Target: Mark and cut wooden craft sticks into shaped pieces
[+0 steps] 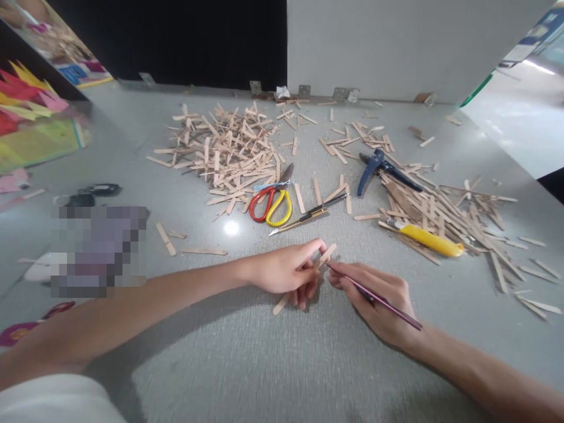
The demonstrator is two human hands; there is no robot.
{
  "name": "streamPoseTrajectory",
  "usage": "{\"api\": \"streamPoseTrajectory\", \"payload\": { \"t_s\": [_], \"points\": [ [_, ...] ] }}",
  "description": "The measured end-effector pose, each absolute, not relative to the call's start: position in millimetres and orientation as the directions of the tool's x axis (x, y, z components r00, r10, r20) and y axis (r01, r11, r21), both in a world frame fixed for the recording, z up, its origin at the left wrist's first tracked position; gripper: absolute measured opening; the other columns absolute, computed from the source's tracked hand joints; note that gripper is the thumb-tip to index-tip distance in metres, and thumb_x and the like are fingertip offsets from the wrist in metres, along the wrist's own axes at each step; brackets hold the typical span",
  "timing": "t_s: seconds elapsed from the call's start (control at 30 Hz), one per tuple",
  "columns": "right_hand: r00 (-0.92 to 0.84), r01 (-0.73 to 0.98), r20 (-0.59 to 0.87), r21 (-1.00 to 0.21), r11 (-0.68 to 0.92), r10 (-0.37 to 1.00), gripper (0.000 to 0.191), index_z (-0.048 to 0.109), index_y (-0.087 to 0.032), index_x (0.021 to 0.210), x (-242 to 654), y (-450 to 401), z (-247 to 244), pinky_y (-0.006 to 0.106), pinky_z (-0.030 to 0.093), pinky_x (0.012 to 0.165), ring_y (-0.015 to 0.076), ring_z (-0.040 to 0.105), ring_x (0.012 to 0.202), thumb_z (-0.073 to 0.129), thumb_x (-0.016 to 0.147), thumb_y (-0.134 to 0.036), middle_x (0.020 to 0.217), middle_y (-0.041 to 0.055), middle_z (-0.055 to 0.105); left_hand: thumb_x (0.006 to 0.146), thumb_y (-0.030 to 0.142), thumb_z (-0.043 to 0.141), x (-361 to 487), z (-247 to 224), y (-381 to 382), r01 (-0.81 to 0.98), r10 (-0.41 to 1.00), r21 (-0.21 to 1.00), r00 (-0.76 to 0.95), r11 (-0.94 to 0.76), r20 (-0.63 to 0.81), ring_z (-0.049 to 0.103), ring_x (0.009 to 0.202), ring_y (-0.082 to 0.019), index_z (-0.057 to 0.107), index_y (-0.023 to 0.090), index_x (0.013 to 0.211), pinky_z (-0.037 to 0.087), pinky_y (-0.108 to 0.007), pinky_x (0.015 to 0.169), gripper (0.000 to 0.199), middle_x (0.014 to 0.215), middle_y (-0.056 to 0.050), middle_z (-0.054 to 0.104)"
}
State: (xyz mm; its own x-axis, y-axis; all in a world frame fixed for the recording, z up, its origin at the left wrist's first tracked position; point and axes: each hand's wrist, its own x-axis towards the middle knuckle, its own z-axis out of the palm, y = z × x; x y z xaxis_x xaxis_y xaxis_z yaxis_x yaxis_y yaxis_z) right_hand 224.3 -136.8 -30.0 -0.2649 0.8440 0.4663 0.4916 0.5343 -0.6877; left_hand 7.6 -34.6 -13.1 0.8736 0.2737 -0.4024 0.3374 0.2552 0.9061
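Between the fingertips of my left hand [286, 269] is a small wooden stick [326, 255], its upper end sticking out to the right. My right hand [376, 296] is closed round a thin dark pink pen-like tool [390, 306], whose tip meets the stick or lies right beside it. Under my left fingers another wooden stick [281, 304] lies on the grey table [229, 364]. Scissors [278, 207] with one red and one yellow handle lie just beyond my left hand, beside a dark slim pen-like tool [308, 215].
A big heap of wooden sticks [229, 141] lies at the back, with more scattered to the right. Blue-handled pliers [388, 167] and a yellow cutter [432, 239] rest among them. A blurred-out flat object [106, 247] and dark keys [103, 189] are at the left.
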Motion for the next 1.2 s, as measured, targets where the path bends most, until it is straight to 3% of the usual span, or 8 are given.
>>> {"api": "streamPoseTrajectory", "payload": {
  "t_s": [0.4, 0.63, 0.83, 1.0, 1.2],
  "points": [
    [-0.365, 0.522, 0.477, -0.606, 0.600, 0.800, 0.039, 0.067, -0.023, 0.140, 224.3, -138.5, -27.7, 0.022, 0.065, 0.075, 0.0146, 0.080, 0.087, 0.057, 0.105, -0.007, 0.107, 0.0068, 0.081, 0.110, 0.024, 0.046, 8.0, -12.7, -36.4, 0.336, 0.283, 0.906, 0.870, 0.258, -0.403, 0.069, 0.055, -0.014, 0.034, 0.026, 0.104, 0.055, -0.023, 0.051, 0.014, 0.072, 0.007, 0.062],
    [-0.367, 0.561, 0.517, -0.540, 0.627, 0.773, 0.042, 0.064, -0.023, 0.144, 223.8, -140.4, -27.6, 0.021, 0.065, 0.074, 0.0136, 0.080, 0.085, 0.056, 0.106, -0.006, 0.105, 0.0055, 0.082, 0.110, 0.013, 0.038, 8.9, -10.6, -37.4, 0.345, 0.284, 0.905, 0.867, 0.250, -0.409, 0.066, 0.051, -0.012, 0.035, 0.025, 0.105, 0.051, -0.020, 0.048, 0.013, 0.072, 0.007, 0.062],
    [-0.370, 0.563, 0.501, -0.549, 0.618, 0.783, 0.038, 0.066, -0.022, 0.140, 224.0, -139.8, -23.9, 0.022, 0.065, 0.069, 0.0142, 0.080, 0.081, 0.054, 0.106, -0.007, 0.099, 0.0047, 0.081, 0.110, 0.021, 0.048, 7.4, -12.4, -38.1, 0.307, 0.288, 0.913, 0.879, 0.269, -0.381, 0.062, 0.049, -0.009, 0.039, 0.025, 0.109, 0.044, -0.016, 0.046, 0.010, 0.070, 0.008, 0.062],
    [-0.354, 0.541, 0.498, -0.581, 0.607, 0.792, 0.038, 0.066, -0.024, 0.139, 225.0, -139.4, -24.8, 0.023, 0.065, 0.068, 0.0149, 0.081, 0.080, 0.055, 0.106, -0.009, 0.099, 0.0048, 0.081, 0.111, 0.025, 0.049, 6.4, -12.7, -37.2, 0.318, 0.286, 0.911, 0.876, 0.261, -0.388, 0.064, 0.051, -0.010, 0.040, 0.024, 0.113, 0.052, -0.020, 0.050, 0.009, 0.072, 0.007, 0.063],
    [-0.290, 0.527, 0.487, -0.637, 0.562, 0.824, 0.030, 0.071, -0.022, 0.128, 225.8, -138.6, -25.2, 0.026, 0.067, 0.069, 0.0165, 0.081, 0.080, 0.059, 0.104, -0.010, 0.098, 0.0057, 0.082, 0.109, 0.029, 0.055, 7.1, -16.6, -34.2, 0.302, 0.233, 0.907, 0.897, 0.295, -0.375, 0.071, 0.059, -0.016, 0.033, 0.025, 0.146, 0.057, -0.025, 0.059, 0.043, 0.073, 0.005, 0.066]
  ]
}}
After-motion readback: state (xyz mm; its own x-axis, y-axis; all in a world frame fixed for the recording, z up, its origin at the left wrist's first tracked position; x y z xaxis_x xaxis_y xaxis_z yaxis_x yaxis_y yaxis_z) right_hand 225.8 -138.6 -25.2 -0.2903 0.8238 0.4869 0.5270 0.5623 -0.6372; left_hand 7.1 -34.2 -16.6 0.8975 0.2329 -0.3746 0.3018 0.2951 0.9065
